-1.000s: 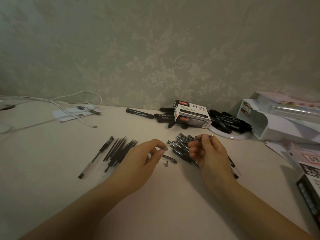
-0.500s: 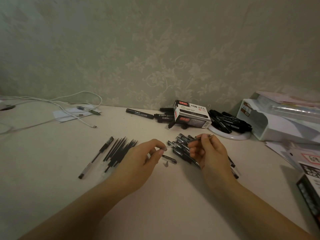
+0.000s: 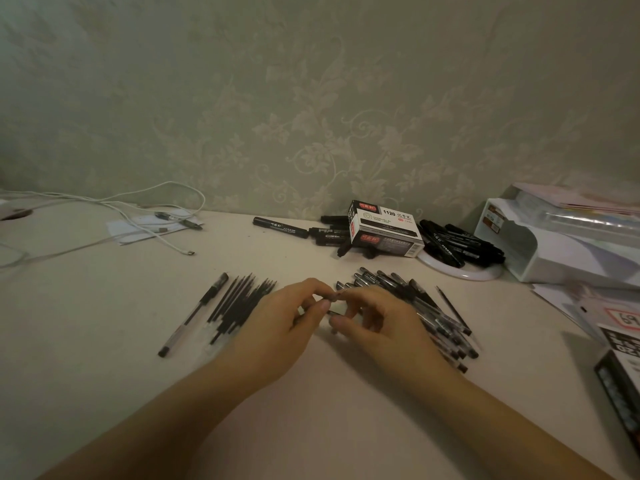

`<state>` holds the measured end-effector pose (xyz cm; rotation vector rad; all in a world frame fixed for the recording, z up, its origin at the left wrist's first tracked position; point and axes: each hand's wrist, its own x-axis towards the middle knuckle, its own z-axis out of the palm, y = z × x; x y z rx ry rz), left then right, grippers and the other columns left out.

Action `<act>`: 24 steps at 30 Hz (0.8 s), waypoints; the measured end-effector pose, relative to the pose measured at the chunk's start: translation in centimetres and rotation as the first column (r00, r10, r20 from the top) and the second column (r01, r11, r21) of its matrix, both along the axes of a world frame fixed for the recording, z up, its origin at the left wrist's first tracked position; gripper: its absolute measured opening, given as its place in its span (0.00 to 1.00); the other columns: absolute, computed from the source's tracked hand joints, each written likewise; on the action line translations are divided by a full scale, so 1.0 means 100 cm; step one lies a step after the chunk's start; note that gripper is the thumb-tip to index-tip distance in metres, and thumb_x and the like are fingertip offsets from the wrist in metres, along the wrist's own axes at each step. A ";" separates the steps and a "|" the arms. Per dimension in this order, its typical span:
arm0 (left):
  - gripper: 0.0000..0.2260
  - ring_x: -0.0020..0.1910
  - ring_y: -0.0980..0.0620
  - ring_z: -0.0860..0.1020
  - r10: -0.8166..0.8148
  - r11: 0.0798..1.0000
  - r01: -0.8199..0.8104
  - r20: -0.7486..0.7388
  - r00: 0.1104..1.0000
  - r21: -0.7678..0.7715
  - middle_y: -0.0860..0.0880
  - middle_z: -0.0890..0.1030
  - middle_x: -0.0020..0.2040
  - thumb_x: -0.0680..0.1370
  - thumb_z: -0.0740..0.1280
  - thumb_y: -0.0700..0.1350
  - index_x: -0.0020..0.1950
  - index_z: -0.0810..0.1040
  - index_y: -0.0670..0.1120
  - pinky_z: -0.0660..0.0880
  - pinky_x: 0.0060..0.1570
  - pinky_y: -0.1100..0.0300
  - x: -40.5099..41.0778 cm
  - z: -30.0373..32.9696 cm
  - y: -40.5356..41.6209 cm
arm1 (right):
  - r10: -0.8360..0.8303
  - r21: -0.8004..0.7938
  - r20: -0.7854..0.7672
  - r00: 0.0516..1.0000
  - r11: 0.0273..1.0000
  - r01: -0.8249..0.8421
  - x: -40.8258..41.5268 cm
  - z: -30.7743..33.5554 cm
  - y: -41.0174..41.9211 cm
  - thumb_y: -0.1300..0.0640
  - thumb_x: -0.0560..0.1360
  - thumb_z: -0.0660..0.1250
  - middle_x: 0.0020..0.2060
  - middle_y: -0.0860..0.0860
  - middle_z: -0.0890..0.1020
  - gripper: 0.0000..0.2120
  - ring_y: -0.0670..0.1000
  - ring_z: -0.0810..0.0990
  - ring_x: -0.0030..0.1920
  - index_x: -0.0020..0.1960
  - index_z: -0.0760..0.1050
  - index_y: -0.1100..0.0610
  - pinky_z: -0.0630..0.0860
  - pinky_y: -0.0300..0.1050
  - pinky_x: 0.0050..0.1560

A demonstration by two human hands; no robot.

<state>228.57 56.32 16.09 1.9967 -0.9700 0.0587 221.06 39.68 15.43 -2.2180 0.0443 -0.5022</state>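
While right hand (image 3: 384,329) pinches a pen part (image 3: 333,298), the box (image 3: 382,233) reads 1120.

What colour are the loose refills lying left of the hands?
Black: the refills look dark throughout, clearest in the head view.

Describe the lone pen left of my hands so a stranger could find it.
On the pale table, find the fan of thin black refills beside the left hand. The pen lies just left of them: thicker, with a clear barrel, where they are bare black sticks.
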 end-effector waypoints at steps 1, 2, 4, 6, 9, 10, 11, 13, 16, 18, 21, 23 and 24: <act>0.07 0.32 0.61 0.74 0.009 1.000 -0.009 0.000 1.000 0.003 0.56 0.76 0.38 0.81 0.61 0.48 0.56 0.77 0.56 0.72 0.33 0.67 0.001 0.000 0.000 | -0.020 -0.084 -0.003 1.000 0.996 0.020 0.000 -0.001 -0.002 0.47 0.73 0.72 0.44 0.40 0.78 0.11 0.38 0.75 0.44 0.56 0.79 0.40 0.71 0.29 0.43; 0.07 0.32 0.60 0.74 0.014 1.000 -0.014 0.000 1.000 0.005 0.56 0.76 0.38 0.81 0.61 0.48 0.56 0.77 0.56 0.74 0.35 0.64 0.001 0.000 -0.001 | -0.027 -0.153 0.000 1.000 0.988 0.026 0.000 -0.001 -0.002 0.47 0.73 0.72 0.45 0.40 0.77 0.12 0.37 0.74 0.45 0.56 0.79 0.42 0.70 0.29 0.43; 0.07 0.33 0.58 0.75 0.017 1.000 -0.017 0.001 1.000 0.004 0.56 0.76 0.37 0.81 0.61 0.48 0.56 0.77 0.56 0.77 0.39 0.59 0.001 -0.001 -0.001 | -0.013 -0.239 0.010 1.000 0.971 0.015 0.001 -0.003 -0.004 0.46 0.73 0.73 0.45 0.40 0.76 0.12 0.36 0.72 0.46 0.56 0.81 0.45 0.69 0.28 0.43; 0.07 0.32 0.59 0.74 0.018 1.000 -0.018 0.008 1.000 0.009 0.56 0.76 0.36 0.81 0.61 0.48 0.55 0.77 0.56 0.75 0.37 0.63 0.001 -0.001 -0.001 | -0.003 -0.305 0.010 1.000 0.952 0.006 0.002 -0.005 -0.003 0.48 0.74 0.73 0.42 0.39 0.74 0.10 0.34 0.71 0.44 0.54 0.82 0.47 0.67 0.27 0.41; 0.07 0.31 0.63 0.73 0.025 0.999 -0.025 0.029 0.999 0.026 0.56 0.75 0.36 0.81 0.61 0.48 0.56 0.78 0.55 0.69 0.33 0.71 0.001 -0.001 -0.001 | -0.003 -0.329 0.030 1.000 0.944 0.013 0.003 -0.006 -0.004 0.53 0.74 0.74 0.40 0.39 0.75 0.03 0.36 0.73 0.42 0.47 0.83 0.50 0.67 0.27 0.41; 0.07 0.31 0.64 0.73 0.026 0.999 -0.027 0.033 0.999 0.029 0.56 0.75 0.36 0.81 0.61 0.48 0.56 0.78 0.54 0.68 0.33 0.71 0.001 -0.001 0.000 | -0.019 -0.292 0.043 0.999 0.956 0.031 0.003 -0.006 -0.005 0.54 0.74 0.73 0.39 0.40 0.77 0.01 0.37 0.74 0.43 0.46 0.82 0.49 0.68 0.27 0.41; 0.08 0.31 0.65 0.72 0.025 0.999 -0.026 0.035 0.999 0.032 0.56 0.75 0.36 0.81 0.61 0.48 0.56 0.78 0.54 0.68 0.33 0.72 0.001 0.000 0.000 | -0.049 -0.210 0.053 0.997 0.976 0.059 0.003 -0.006 -0.006 0.55 0.75 0.73 0.38 0.42 0.79 0.02 0.39 0.76 0.43 0.45 0.81 0.49 0.70 0.28 0.42; 0.08 0.31 0.66 0.72 0.025 0.999 -0.027 0.038 0.999 0.040 0.56 0.74 0.37 0.81 0.61 0.48 0.56 0.78 0.54 0.67 0.32 0.73 0.000 0.000 0.001 | -0.118 0.091 0.052 0.992 0.989 0.113 0.004 -0.003 -0.009 0.57 0.76 0.71 0.39 0.44 0.83 0.04 0.40 0.80 0.43 0.46 0.81 0.48 0.73 0.28 0.42; 0.08 0.32 0.67 0.72 0.022 0.999 -0.025 0.052 0.998 0.044 0.56 0.74 0.37 0.81 0.60 0.48 0.57 0.78 0.54 0.68 0.34 0.73 -0.001 0.001 0.002 | -0.142 0.466 0.055 0.988 0.879 0.100 0.005 0.003 -0.010 0.59 0.76 0.70 0.40 0.46 0.85 0.04 0.40 0.83 0.40 0.48 0.81 0.51 0.75 0.28 0.40; 0.09 0.33 0.67 0.73 0.016 0.999 -0.019 0.062 0.998 0.051 0.56 0.74 0.37 0.81 0.60 0.48 0.57 0.78 0.53 0.68 0.34 0.73 -0.002 0.002 0.002 | -0.108 0.526 0.059 0.992 0.848 0.061 0.005 0.005 -0.010 0.60 0.77 0.70 0.40 0.48 0.86 0.04 0.41 0.84 0.41 0.49 0.81 0.52 0.76 0.29 0.42; 0.09 0.34 0.69 0.72 -0.005 0.999 0.001 0.069 0.998 0.051 0.57 0.74 0.36 0.81 0.61 0.48 0.58 0.78 0.53 0.68 0.35 0.75 -0.004 0.003 0.001 | -0.037 0.525 0.054 0.998 0.851 0.003 0.004 0.003 -0.005 0.61 0.77 0.70 0.41 0.50 0.86 0.04 0.44 0.84 0.43 0.49 0.81 0.53 0.76 0.31 0.42; 0.08 0.33 0.68 0.73 -0.021 0.999 0.019 0.068 0.997 0.033 0.57 0.74 0.36 0.81 0.61 0.46 0.56 0.78 0.52 0.68 0.34 0.75 -0.006 0.004 0.001 | 0.011 0.519 0.055 0.998 0.854 -0.038 0.004 0.001 -0.003 0.63 0.76 0.70 0.42 0.54 0.86 0.04 0.45 0.84 0.41 0.50 0.81 0.55 0.77 0.32 0.42; 0.07 0.33 0.68 0.73 -0.028 0.999 0.027 0.066 0.997 0.024 0.57 0.74 0.36 0.81 0.62 0.46 0.56 0.78 0.52 0.67 0.34 0.75 -0.006 0.004 0.000 | 0.030 0.520 0.058 0.998 0.852 -0.056 0.004 0.001 -0.002 0.63 0.76 0.70 0.41 0.55 0.86 0.04 0.45 0.83 0.40 0.50 0.81 0.57 0.77 0.33 0.41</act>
